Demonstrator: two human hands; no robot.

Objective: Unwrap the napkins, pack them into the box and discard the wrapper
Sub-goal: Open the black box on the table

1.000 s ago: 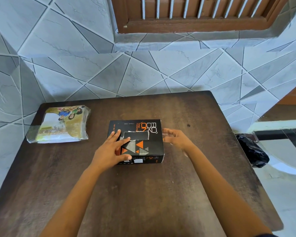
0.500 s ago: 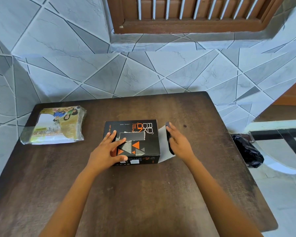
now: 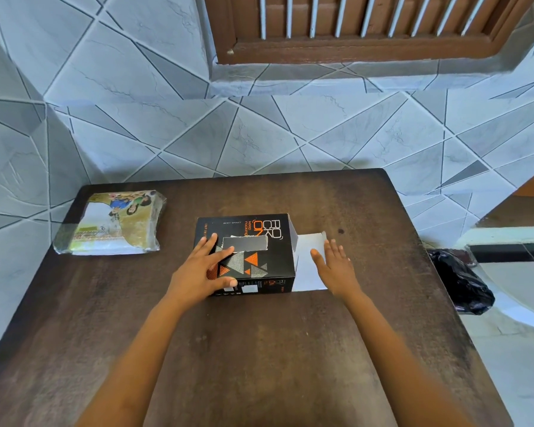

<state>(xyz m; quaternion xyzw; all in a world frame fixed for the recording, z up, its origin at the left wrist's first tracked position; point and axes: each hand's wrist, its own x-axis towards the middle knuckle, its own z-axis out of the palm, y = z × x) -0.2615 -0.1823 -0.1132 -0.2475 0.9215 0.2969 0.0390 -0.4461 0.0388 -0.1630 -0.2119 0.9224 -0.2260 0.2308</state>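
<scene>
Left hand [image 3: 202, 272] flat on box [image 3: 259, 229], right hand [image 3: 333, 266] spread on open flap [image 3: 309, 241], holding nothing

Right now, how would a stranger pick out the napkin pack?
On the dark wooden table, look to the far left corner. The napkin pack lies flat there, apart from the black box: clear plastic wrap, with a colourful picture.

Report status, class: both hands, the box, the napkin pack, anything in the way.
Left hand flat on black box, steadying. Right hand open over the flap, laid out flat on table. Napkin pack wrapped, apart at far left. Nothing between.
</scene>
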